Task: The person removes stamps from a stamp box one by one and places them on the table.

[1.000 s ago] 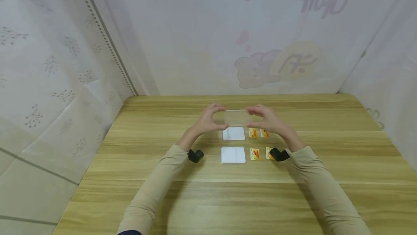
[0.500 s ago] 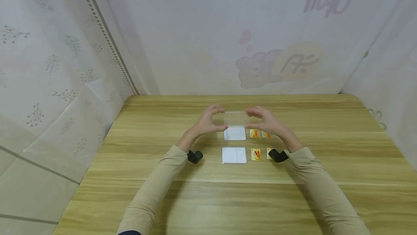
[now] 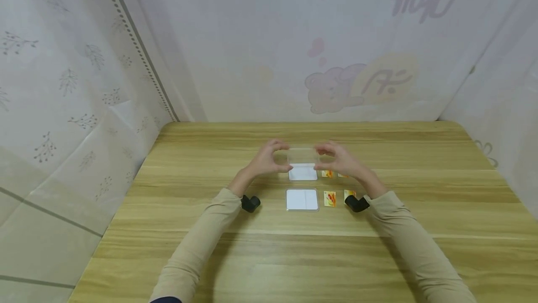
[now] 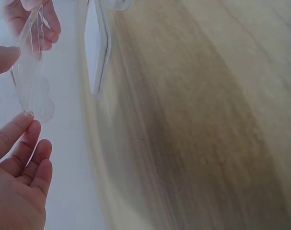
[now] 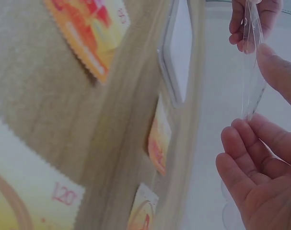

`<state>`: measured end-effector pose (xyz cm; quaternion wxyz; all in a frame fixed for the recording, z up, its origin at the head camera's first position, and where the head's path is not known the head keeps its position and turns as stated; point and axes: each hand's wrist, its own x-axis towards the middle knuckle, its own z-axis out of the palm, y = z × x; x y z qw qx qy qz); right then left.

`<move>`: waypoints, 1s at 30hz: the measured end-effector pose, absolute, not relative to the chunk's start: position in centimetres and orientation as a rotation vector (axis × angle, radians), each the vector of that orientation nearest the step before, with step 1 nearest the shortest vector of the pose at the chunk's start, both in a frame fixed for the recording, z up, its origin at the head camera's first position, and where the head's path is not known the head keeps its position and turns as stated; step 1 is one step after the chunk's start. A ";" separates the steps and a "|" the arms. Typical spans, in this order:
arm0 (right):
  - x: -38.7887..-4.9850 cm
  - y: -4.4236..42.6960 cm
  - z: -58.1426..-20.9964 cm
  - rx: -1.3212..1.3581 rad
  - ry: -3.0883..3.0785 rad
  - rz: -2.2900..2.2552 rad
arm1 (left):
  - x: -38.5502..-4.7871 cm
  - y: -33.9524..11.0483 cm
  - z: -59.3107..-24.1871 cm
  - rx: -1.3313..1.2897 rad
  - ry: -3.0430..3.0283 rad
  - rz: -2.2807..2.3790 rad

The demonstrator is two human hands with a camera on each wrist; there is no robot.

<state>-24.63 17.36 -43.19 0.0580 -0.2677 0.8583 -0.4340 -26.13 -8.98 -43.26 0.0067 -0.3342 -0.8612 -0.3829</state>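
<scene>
A thin clear plastic case lid (image 3: pixel 302 156) is held up between both hands, tilted, above the far white-backed case (image 3: pixel 302 173). My left hand (image 3: pixel 266 159) grips the lid's left edge between thumb and fingertips. On the opposite edge, my right hand (image 3: pixel 341 159) pinches it in the same way. In the left wrist view the lid (image 4: pixel 30 76) looks see-through, with the left hand's fingertips at its lower edge. Seen from the right wrist, the lid (image 5: pixel 253 81) appears nearly edge-on, and the right fingers touch its bottom.
Closer to me lies a second white-backed clear case (image 3: pixel 301 199). To its right are two orange-and-yellow stamps, one nearer (image 3: pixel 329 199) and one partly behind a black wrist camera (image 3: pixel 357 203). Two more stamps (image 3: pixel 327 173) lie beside the far case, partly behind the right hand.
Both hands have come slightly down toward me with the lid, which now overlaps the top edge of the far case in the head view. The cases and stamps stay put.
</scene>
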 end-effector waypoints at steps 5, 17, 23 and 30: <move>-24.6 17.2 -43.5 -0.841 2.611 -1.292 | -26.1 -9.1 -43.5 -1.021 -2.749 -1.198; -24.3 16.8 -44.5 -0.772 2.557 -1.311 | -25.7 -9.1 -44.3 -0.997 -2.823 -1.194; -24.1 16.6 -44.6 -0.750 2.588 -1.279 | -25.6 -9.2 -44.3 -0.977 -2.845 -1.222; -24.2 16.5 -44.9 -0.745 2.631 -1.223 | -25.5 -9.3 -44.4 -0.964 -2.879 -1.179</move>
